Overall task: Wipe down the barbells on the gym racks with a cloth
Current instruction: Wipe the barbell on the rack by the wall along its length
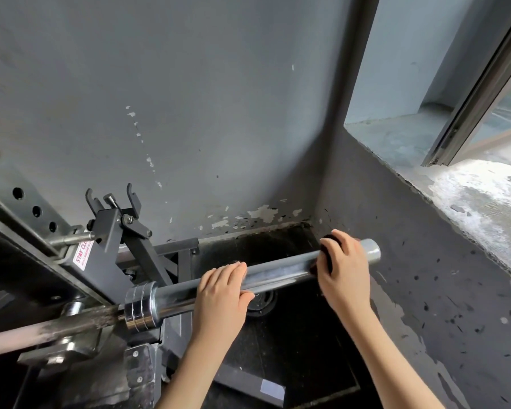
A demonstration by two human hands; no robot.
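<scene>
A steel barbell lies across the rack, its shiny sleeve pointing right toward the corner. Its rusty, knurled shaft runs off to the left past the ringed collar. My left hand grips the sleeve near its middle, fingers curled over the top. Close to the sleeve's free end, my right hand wraps a dark cloth round the metal. Only a small part of the cloth shows beside the fingers.
The dark rack frame with a hooked bar holder and a red-lettered warning sticker stands at left. A grey wall with flaking paint is just behind. A rough concrete window ledge sits at right. Black rubber floor lies below.
</scene>
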